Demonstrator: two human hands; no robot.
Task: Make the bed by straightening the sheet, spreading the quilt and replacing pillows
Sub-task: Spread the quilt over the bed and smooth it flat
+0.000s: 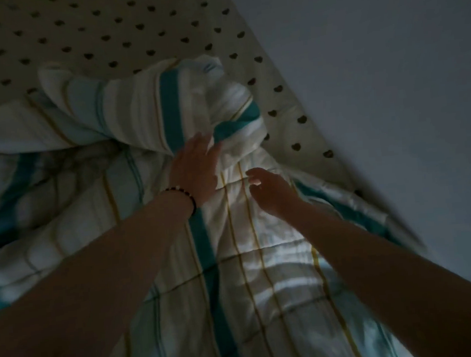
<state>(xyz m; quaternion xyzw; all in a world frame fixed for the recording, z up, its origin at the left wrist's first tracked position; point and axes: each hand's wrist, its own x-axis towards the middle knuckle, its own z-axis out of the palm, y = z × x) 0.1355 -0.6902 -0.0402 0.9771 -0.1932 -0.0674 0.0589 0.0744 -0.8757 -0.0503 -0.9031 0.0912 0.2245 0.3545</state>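
A white quilt [252,261] with teal and yellow stripes lies rumpled over the bed, its far end bunched into a thick fold [149,106]. Under it shows a cream sheet [104,28] printed with small dark hearts. My left hand [194,170], with a beaded bracelet on the wrist, lies flat with fingers spread against the base of the bunched fold. To its right, my right hand [272,192] hovers just above the quilt with fingers loosely curled and apart, holding nothing. No pillow is in view.
A plain grey wall [390,81] runs along the right side of the bed, right against the mattress edge [324,143]. The room is dim.
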